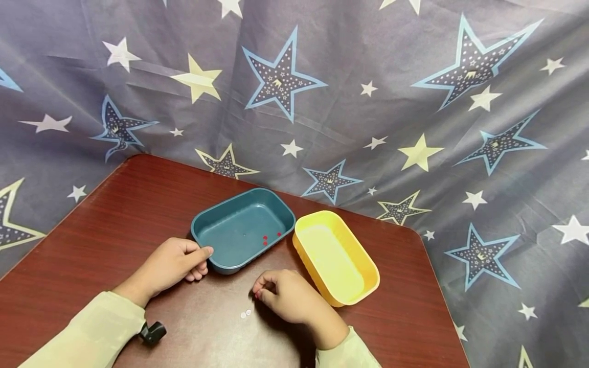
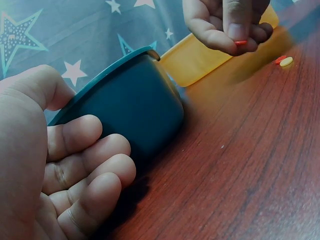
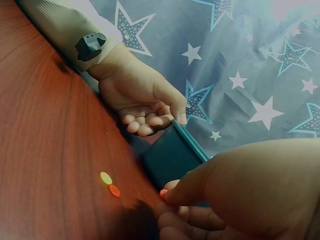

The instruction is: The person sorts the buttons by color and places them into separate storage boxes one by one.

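Note:
My left hand [image 1: 172,263] pinches the near left rim of a teal plastic basin [image 1: 216,240], thumb over the rim and fingers curled against the outside wall. Inside that basin, toward its right side, lie three small red discs [image 1: 265,238]. Low over the table, between the basin and a yellow one, my right hand [image 1: 292,296] holds a small red disc [image 2: 241,42] between thumb and index finger. Just left of it on the table are two more discs, one yellow [image 3: 105,178] and one orange-red [image 3: 114,190]; both look whitish in the head view.
A yellow plastic basin [image 1: 301,240] stands at the right, close against the teal one. The reddish-brown wooden table [image 1: 106,214] meets a grey star-patterned cloth [image 1: 345,138] at its back. A black wrist device [image 1: 153,332] sits at the left sleeve.

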{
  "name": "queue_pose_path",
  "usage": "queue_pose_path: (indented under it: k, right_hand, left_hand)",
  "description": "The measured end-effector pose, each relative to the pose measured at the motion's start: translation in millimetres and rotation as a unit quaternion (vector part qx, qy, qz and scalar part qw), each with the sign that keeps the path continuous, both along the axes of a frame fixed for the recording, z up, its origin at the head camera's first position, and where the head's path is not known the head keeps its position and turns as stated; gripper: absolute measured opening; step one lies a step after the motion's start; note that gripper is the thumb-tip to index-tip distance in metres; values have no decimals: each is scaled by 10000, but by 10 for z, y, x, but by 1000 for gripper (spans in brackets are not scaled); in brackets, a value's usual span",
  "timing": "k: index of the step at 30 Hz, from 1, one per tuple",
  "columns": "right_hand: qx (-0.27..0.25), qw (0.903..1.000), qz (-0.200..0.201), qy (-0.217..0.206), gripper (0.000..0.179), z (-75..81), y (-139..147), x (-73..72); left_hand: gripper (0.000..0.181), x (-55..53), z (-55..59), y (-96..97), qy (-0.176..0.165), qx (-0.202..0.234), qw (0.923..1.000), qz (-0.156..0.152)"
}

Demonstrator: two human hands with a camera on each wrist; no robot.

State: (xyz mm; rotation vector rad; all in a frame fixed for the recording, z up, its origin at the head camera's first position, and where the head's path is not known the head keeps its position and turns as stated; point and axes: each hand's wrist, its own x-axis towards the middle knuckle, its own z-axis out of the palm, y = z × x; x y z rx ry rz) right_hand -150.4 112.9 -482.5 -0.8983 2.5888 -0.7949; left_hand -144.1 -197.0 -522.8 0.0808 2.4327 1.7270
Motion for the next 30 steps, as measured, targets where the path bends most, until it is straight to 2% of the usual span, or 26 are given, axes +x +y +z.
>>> queue_pose_path:
  k: [10, 20, 30]
  right_hand:
    - [-187, 9994, -287, 35, 12, 159, 69, -58]
    - [-158, 9993, -291, 191, 12, 416, 103, -223]
    - [-503, 9968, -532, -319, 10, 599, 169, -417]
  left_hand:
    - [47, 5, -53, -8, -23, 45, 10000, 17]
    - [46, -1, -56, -9, 23, 47, 10000, 25]
    - [46, -7, -35, 4, 76, 55, 10000, 2]
